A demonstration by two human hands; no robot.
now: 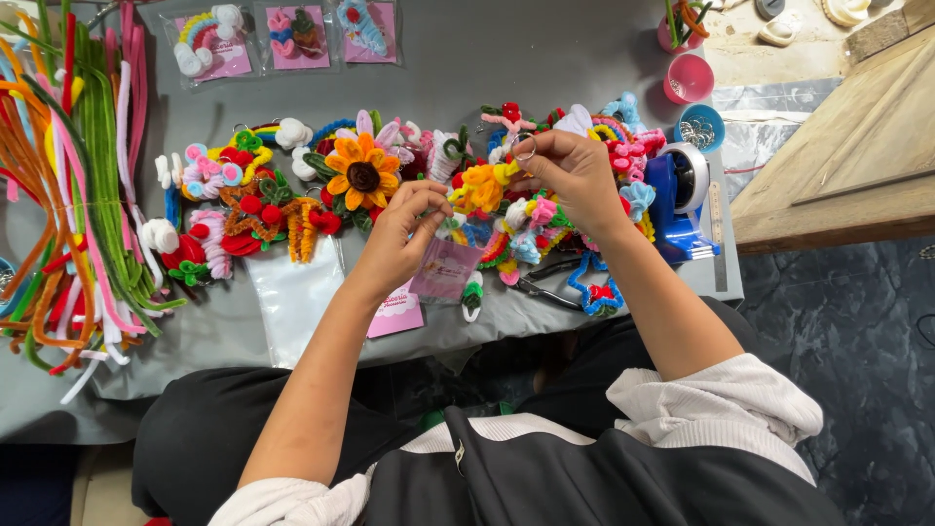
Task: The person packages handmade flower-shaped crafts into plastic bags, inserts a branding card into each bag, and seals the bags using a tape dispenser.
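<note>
My right hand (573, 173) pinches the metal ring (525, 149) of a yellow-orange fuzzy-wire flower charm (482, 185) held over the grey table. My left hand (404, 232) grips the same charm from the left side, with a small clear bag holding a pink card (444, 269) just under its fingers. Both hands hover above a row of finished fuzzy-wire charms, including a big sunflower (362, 173).
Long loose fuzzy wires (78, 195) lie in a pile at the left. Packed charms in bags (292, 39) sit at the far edge. A blue tape dispenser (682, 200), a blue cup of rings (698, 127), pink cups (688, 78) and pliers (545, 287) are at the right. Empty clear bags (292, 302) lie near me.
</note>
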